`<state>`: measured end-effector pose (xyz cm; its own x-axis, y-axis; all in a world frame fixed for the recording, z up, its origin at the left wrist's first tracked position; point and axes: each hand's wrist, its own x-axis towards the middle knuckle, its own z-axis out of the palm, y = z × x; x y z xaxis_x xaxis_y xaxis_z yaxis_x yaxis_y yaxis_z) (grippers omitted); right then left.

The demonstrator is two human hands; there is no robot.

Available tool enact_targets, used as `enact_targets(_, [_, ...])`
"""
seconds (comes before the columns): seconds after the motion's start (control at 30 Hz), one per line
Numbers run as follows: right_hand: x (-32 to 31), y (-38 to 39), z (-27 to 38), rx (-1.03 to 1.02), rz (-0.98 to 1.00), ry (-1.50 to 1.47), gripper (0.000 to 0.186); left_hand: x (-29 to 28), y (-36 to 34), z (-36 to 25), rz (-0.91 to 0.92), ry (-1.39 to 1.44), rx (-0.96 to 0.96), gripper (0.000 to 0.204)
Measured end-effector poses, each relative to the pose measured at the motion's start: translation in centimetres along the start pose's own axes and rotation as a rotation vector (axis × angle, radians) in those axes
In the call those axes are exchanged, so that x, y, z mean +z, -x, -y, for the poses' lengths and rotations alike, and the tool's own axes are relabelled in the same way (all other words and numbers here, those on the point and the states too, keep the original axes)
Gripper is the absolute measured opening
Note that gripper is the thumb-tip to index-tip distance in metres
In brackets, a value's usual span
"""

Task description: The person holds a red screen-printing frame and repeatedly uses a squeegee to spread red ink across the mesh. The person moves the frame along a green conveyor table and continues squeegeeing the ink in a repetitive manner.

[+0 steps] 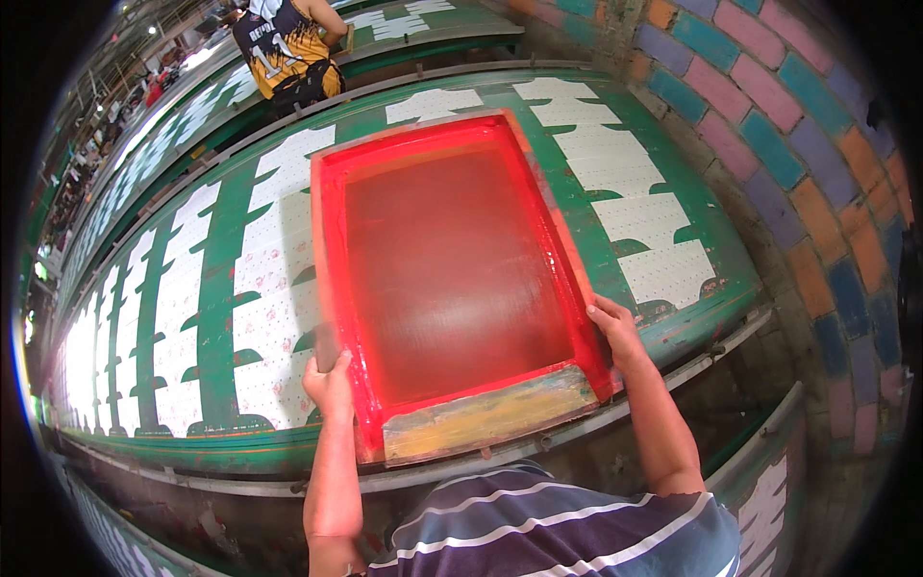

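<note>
Between my hands is a screen printing frame (452, 260), with red-coated sides and a dark reddish mesh. A strip smeared yellow and grey runs along its near edge. My left hand (330, 385) is closed on the frame's left side near the lower corner. On the opposite side, my right hand (615, 327) grips the frame's right edge, its fingers partly hidden underneath. The frame lies over a long green printing table (216, 308). White cut fabric pieces (663, 274) with small printed spots lie in rows on both sides of it.
A metal rail (538, 442) follows the table's near edge. Beyond the table, a person (288, 53) in a black and yellow sleeveless shirt stands by another green table (394, 24) with white pieces. A painted brick wall (779, 163) rises at the right.
</note>
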<state>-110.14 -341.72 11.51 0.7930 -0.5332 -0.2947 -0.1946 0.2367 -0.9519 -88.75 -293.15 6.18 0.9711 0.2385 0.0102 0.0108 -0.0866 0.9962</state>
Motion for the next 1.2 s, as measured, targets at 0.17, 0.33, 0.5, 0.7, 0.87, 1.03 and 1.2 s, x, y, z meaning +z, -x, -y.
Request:
enact_targets(0.17, [-2.4,0.0,-0.3,-0.017,-0.015,0.034,0.052,1.1,2.1,0.4,-0.013,-0.023,-0.029,0.024])
enact_targets(0.33, [-4.0,-0.1,0.5,0.006,-0.02,0.004,0.054,2.4,3.4,0.6,-0.005,-0.054,-0.021,0.025])
enact_targets(0.5, [-6.1,-1.0,-0.1,0.015,-0.022,-0.004,0.057,3.9,4.5,0.2,-0.014,-0.117,0.012,0.027])
enact_targets(0.7, [-6.3,-0.3,-1.0,-0.143,-0.149,0.256,0.066,4.7,5.5,-0.5,0.01,-0.297,0.006,0.032])
enact_targets(0.87, [-1.8,7.1,1.1,-0.96,0.105,1.018,0.064,4.7,5.2,0.3,-0.036,-0.345,0.047,0.042])
enact_targets(1.03, [2.2,13.3,0.1,-0.879,0.651,1.111,0.059,5.1,5.6,0.6,-0.05,-0.463,0.017,0.046])
enact_targets(1.2, [4.2,13.2,-0.5,-0.881,0.6,1.386,0.058,5.2,5.6,-0.1,-0.016,-0.514,-0.046,0.048])
